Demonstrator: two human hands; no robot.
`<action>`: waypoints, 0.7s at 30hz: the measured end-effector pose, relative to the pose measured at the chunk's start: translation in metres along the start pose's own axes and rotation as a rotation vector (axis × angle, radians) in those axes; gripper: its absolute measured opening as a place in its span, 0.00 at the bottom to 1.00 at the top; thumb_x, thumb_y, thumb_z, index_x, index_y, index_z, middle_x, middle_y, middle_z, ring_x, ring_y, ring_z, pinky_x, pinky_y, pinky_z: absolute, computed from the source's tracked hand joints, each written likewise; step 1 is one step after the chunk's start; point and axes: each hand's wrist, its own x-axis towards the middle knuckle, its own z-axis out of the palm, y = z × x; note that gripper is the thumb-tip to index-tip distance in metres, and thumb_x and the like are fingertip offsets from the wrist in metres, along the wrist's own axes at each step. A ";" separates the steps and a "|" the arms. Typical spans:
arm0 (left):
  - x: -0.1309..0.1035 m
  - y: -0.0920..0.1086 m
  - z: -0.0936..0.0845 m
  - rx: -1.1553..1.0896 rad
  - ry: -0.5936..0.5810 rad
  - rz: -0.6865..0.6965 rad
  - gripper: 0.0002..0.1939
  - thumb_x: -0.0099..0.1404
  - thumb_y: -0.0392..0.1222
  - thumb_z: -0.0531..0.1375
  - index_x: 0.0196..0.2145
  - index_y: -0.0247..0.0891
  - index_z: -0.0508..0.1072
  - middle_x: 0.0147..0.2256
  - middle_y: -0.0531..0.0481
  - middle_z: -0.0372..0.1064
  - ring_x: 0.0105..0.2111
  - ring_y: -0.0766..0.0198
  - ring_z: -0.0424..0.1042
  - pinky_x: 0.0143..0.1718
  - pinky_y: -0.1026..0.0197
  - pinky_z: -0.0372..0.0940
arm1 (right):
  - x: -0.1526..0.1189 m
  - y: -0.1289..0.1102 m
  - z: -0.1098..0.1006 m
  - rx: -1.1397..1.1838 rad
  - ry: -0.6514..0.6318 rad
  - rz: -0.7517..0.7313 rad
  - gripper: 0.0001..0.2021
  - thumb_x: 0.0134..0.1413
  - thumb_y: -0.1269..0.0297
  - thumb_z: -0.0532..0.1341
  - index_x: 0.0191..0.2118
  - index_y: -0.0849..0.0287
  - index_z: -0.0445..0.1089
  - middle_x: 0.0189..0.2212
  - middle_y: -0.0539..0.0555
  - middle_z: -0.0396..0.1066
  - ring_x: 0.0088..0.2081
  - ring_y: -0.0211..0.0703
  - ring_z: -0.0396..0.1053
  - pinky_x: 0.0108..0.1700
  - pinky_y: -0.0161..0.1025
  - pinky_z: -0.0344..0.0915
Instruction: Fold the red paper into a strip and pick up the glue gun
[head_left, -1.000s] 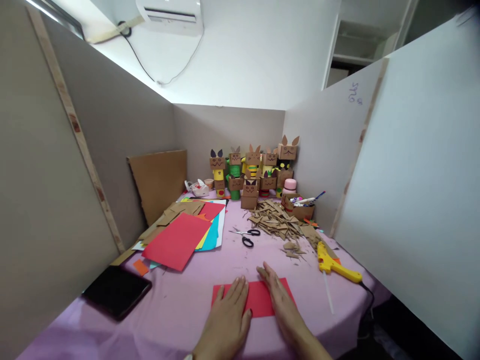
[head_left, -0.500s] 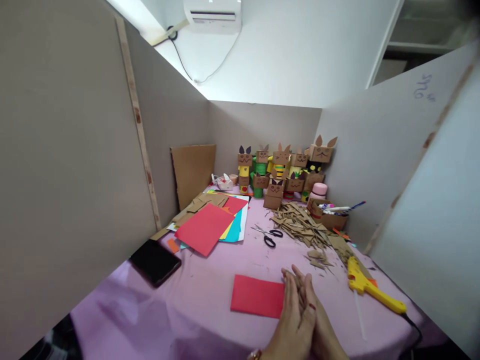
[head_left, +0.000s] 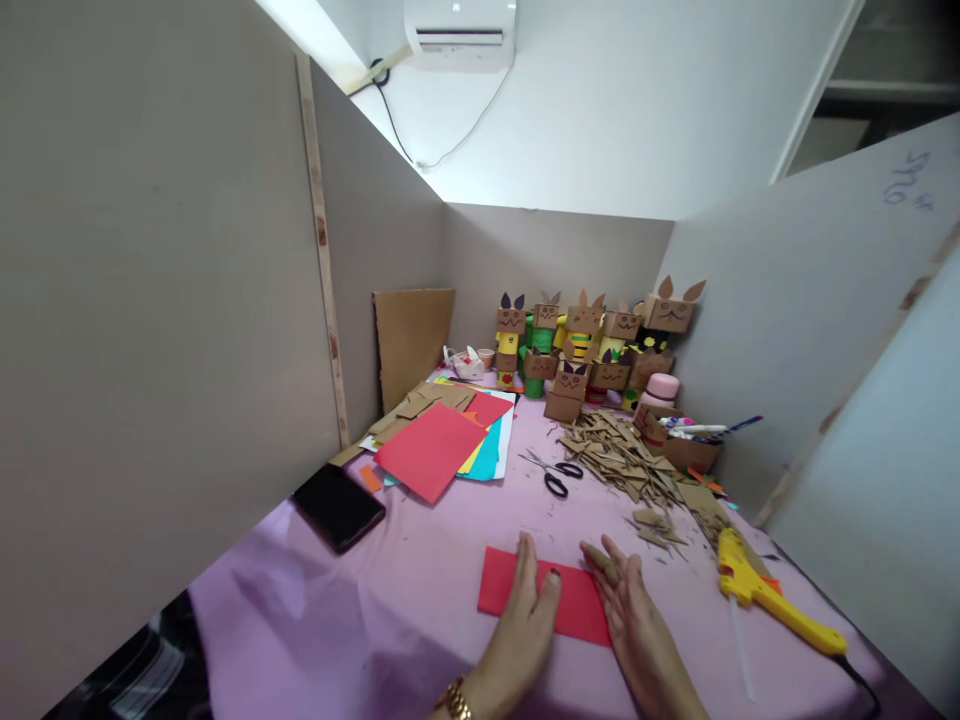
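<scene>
I sit at a table under a pink cloth point(head_left: 375, 620), boxed in by plain grey partition boards point(head_left: 150, 300) on my left, ahead and on my right. Above them rises a white wall point(head_left: 600, 120) with an air conditioner point(head_left: 460, 30) mounted high, its cable point(head_left: 442, 140) trailing down. Bright light falls along the left board's top edge.
</scene>
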 end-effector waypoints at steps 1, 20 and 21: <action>-0.001 -0.002 -0.004 0.014 0.012 -0.004 0.35 0.68 0.52 0.40 0.63 0.25 0.32 0.65 0.43 0.23 0.64 0.63 0.28 0.63 0.56 0.35 | 0.000 0.000 0.000 -0.003 0.003 -0.002 0.39 0.52 0.37 0.47 0.63 0.57 0.46 0.59 0.58 0.58 0.61 0.45 0.51 0.63 0.47 0.41; -0.001 -0.020 -0.014 0.740 0.047 0.365 0.28 0.65 0.45 0.48 0.62 0.35 0.51 0.64 0.43 0.36 0.64 0.49 0.36 0.60 0.35 0.39 | -0.005 -0.001 0.012 -0.370 0.031 -0.122 0.40 0.50 0.35 0.47 0.61 0.60 0.52 0.54 0.60 0.65 0.58 0.48 0.57 0.63 0.48 0.41; 0.001 -0.018 -0.010 0.781 0.006 0.381 0.29 0.65 0.44 0.48 0.62 0.35 0.50 0.63 0.42 0.36 0.63 0.47 0.37 0.59 0.34 0.38 | -0.006 -0.001 0.014 -0.413 0.028 -0.122 0.41 0.50 0.35 0.47 0.61 0.62 0.52 0.54 0.62 0.65 0.58 0.49 0.57 0.63 0.48 0.42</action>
